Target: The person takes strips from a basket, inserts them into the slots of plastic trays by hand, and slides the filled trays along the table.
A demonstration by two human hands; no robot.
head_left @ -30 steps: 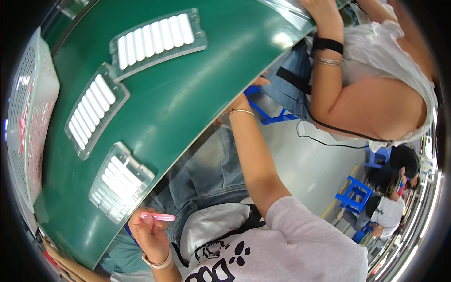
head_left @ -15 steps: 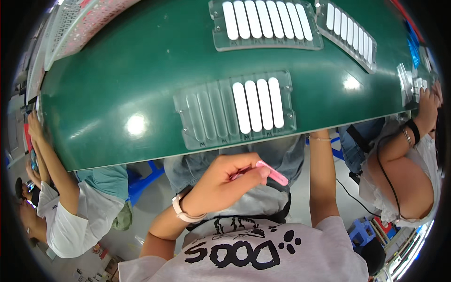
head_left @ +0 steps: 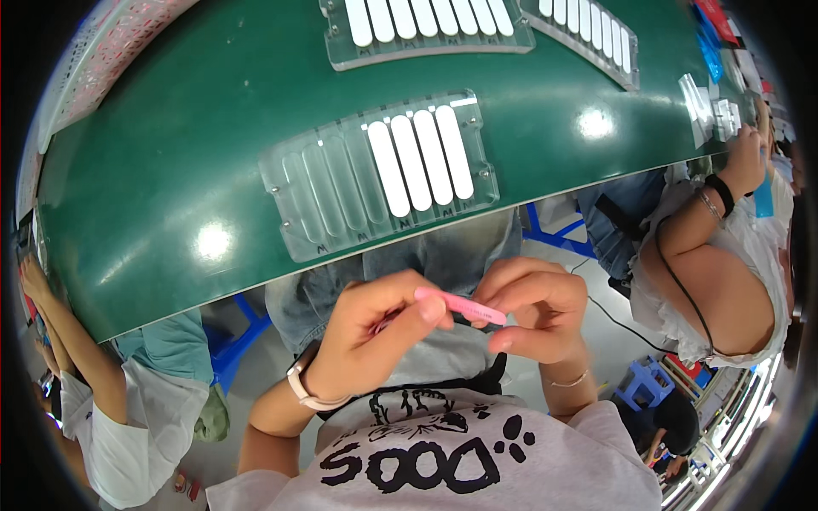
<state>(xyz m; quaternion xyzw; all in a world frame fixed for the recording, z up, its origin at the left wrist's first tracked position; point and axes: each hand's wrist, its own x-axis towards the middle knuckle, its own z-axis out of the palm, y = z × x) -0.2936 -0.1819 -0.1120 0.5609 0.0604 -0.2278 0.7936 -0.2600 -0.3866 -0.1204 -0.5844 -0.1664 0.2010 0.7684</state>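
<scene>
My left hand (head_left: 375, 328) is closed in a pinch on one end of a slim pink strip (head_left: 464, 307) with rounded ends, shaped like a nail file and bearing small print. My right hand (head_left: 541, 311) is at the strip's other end, fingers curved and thumb apart below it; a fingertip seems to touch the strip. Both hands are off the table, in front of my body. Beyond them a clear slotted tray (head_left: 298, 243) lies near the table's edge. Several white strips (head_left: 417, 162) fill its right-hand slots, while the left-hand slots hold none.
On the green table (head_left: 170, 170), two more clear trays, one at the back (head_left: 426, 56) and one further right (head_left: 632, 81), hold white strips. A pink-and-white basket (head_left: 94, 85) stands at far left. People sit on both sides; a co-worker's hand (head_left: 745, 162) is at the right edge.
My right hand has come up from the table edge to the pink strip. The left hand still pinches it, now with the strip more nearly level. The whole view has shifted.
</scene>
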